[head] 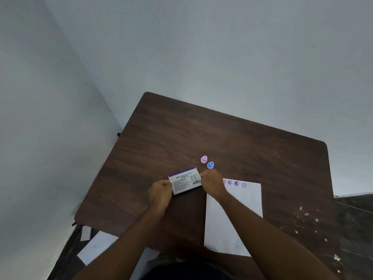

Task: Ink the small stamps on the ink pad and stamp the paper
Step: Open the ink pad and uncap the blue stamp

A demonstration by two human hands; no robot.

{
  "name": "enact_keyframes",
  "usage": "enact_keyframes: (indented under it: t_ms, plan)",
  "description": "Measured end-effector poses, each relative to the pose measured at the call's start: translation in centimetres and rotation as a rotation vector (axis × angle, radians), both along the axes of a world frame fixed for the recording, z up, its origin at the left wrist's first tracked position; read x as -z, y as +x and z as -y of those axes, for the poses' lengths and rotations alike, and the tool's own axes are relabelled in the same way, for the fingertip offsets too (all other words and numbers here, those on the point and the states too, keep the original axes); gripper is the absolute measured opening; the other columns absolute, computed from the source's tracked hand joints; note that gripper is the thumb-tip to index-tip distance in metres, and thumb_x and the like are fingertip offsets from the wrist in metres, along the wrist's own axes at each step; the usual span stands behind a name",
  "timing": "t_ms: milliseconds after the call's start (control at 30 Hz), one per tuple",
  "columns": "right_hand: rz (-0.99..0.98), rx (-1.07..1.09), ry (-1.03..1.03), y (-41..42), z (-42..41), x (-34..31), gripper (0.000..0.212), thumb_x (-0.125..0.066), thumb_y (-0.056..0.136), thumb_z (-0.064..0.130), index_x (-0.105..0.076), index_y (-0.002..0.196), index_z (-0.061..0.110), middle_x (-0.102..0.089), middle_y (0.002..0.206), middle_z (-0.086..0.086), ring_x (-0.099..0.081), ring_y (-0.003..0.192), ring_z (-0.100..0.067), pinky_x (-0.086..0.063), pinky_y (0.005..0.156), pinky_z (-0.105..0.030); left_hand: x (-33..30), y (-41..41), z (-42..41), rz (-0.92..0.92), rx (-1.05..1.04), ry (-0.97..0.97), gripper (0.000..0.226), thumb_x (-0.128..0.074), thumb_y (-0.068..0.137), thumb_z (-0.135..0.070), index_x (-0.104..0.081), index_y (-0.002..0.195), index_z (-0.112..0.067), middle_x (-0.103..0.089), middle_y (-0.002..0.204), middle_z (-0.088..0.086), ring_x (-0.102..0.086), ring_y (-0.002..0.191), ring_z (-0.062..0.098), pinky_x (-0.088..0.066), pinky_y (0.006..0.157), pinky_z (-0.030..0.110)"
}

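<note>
A white and purple ink pad box (184,180) is held just above the brown table (232,138), printed side up. My left hand (160,194) grips its left end and my right hand (213,182) grips its right end. Two small stamps stand upright just beyond the box: a pink stamp (204,159) and a blue stamp (210,165), close together. A white sheet of paper (240,215) lies to the right of the box, under my right forearm. A row of several purple stamp marks (234,183) runs along its far edge.
The table stands in a corner against pale walls. White sheets (94,247) lie on the floor below the table's near left edge. Dark floor with pale specks (351,229) shows at the right.
</note>
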State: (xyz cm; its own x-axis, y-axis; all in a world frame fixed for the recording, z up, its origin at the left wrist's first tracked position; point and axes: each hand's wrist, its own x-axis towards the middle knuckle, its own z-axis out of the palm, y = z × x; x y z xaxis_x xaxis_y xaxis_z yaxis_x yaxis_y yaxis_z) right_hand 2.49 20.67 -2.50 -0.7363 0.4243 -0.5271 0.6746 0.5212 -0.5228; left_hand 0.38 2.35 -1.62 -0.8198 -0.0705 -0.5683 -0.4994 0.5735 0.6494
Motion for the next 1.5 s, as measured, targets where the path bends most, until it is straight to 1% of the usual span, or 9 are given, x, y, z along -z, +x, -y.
enact_keyframes:
  t_ms: [200,300,367,500,800,900,1067,1200,1500]
  plan:
    - [-0.15,0.039,-0.003,-0.9,-0.1,-0.8,0.031,-0.044,0.095,0.014,-0.07,0.081,0.006,-0.065,0.077,-0.004,-0.062,0.081,-0.021,-0.043,0.067,-0.025,0.2,-1.2,0.5,0.014,-0.137,0.129,0.025,-0.054,0.083,-0.023,-0.077,0.094,-0.022,-0.074,0.087,-0.002,-0.067,0.084,0.017,-0.056,0.08,0.038]
    - [-0.178,0.084,-0.127,-1.4,0.4,-1.4,0.045,-0.029,0.1,0.024,-0.07,0.087,0.01,-0.068,0.092,-0.009,-0.061,0.093,-0.024,-0.051,0.084,-0.038,0.4,-1.9,0.6,0.036,-0.155,0.186,0.026,-0.053,0.086,-0.02,-0.075,0.1,-0.023,-0.074,0.096,-0.003,-0.066,0.091,0.017,-0.055,0.087,0.039]
    - [-0.155,0.029,-0.195,-1.8,0.6,-1.7,0.036,-0.034,0.099,0.019,-0.069,0.104,0.017,-0.067,0.104,-0.006,-0.061,0.1,-0.021,-0.052,0.091,-0.04,0.6,-2.1,0.5,0.035,-0.152,0.234,0.028,-0.053,0.087,-0.015,-0.073,0.105,-0.021,-0.073,0.101,-0.002,-0.065,0.096,0.017,-0.053,0.091,0.041]
    - [-0.06,-0.074,-0.216,-2.6,0.5,-1.8,0.034,-0.044,0.096,0.007,-0.056,0.127,0.016,-0.063,0.118,-0.007,-0.058,0.107,-0.021,-0.052,0.09,-0.033,0.8,-2.3,0.1,0.047,-0.096,0.248,0.028,-0.053,0.092,-0.016,-0.067,0.116,-0.018,-0.07,0.111,-0.001,-0.062,0.1,0.015,-0.052,0.092,0.04]
    - [-0.072,-0.185,-0.057,-3.2,0.2,-0.9,0.018,-0.05,0.093,0.009,-0.058,0.11,0.01,-0.066,0.111,-0.009,-0.062,0.101,-0.019,-0.049,0.078,-0.024,1.5,-2.7,-0.3,0.043,-0.12,0.247,0.027,-0.056,0.091,-0.013,-0.067,0.115,-0.014,-0.071,0.103,-0.001,-0.064,0.09,0.012,-0.054,0.08,0.032]
    - [-0.09,-0.173,-0.05,-3.0,0.6,-0.4,0.028,-0.05,0.093,0.007,-0.06,0.118,0.012,-0.067,0.115,-0.008,-0.062,0.106,-0.02,-0.047,0.078,-0.022,1.3,-2.7,-0.4,0.023,-0.144,0.197,0.032,-0.056,0.09,-0.014,-0.064,0.121,-0.011,-0.068,0.113,0.002,-0.063,0.102,0.019,-0.052,0.09,0.037]
    - [-0.128,-0.242,0.233,-3.4,-0.2,-0.4,0.019,-0.056,0.092,0.017,-0.069,0.104,0.01,-0.069,0.105,-0.008,-0.063,0.098,-0.021,-0.045,0.08,-0.025,0.7,-2.1,-0.3,-0.167,-0.095,0.121,0.023,-0.052,0.094,-0.016,-0.069,0.11,-0.017,-0.069,0.111,0.0,-0.06,0.096,0.011,-0.049,0.083,0.027]
    - [-0.286,-0.065,0.317,-2.7,-1.8,-0.8,0.017,-0.057,0.092,0.017,-0.069,0.097,0.006,-0.065,0.103,-0.009,-0.057,0.093,-0.017,-0.041,0.078,-0.021,0.3,-1.9,-0.6,-0.24,0.001,0.117,0.019,-0.053,0.094,-0.015,-0.07,0.103,-0.017,-0.067,0.108,-0.003,-0.057,0.097,0.008,-0.046,0.087,0.026]
    - [0.016,-0.026,0.242,-2.6,-4.1,0.2,0.038,-0.07,0.084,0.032,-0.062,0.114,0.01,-0.06,0.119,-0.008,-0.058,0.102,-0.02,-0.047,0.089,-0.026,-0.5,-1.8,-2.3,-0.311,0.13,0.149,0.03,-0.051,0.089,0.001,-0.068,0.104,-0.019,-0.061,0.108,-0.011,-0.056,0.096,0.002,-0.041,0.071,0.004]
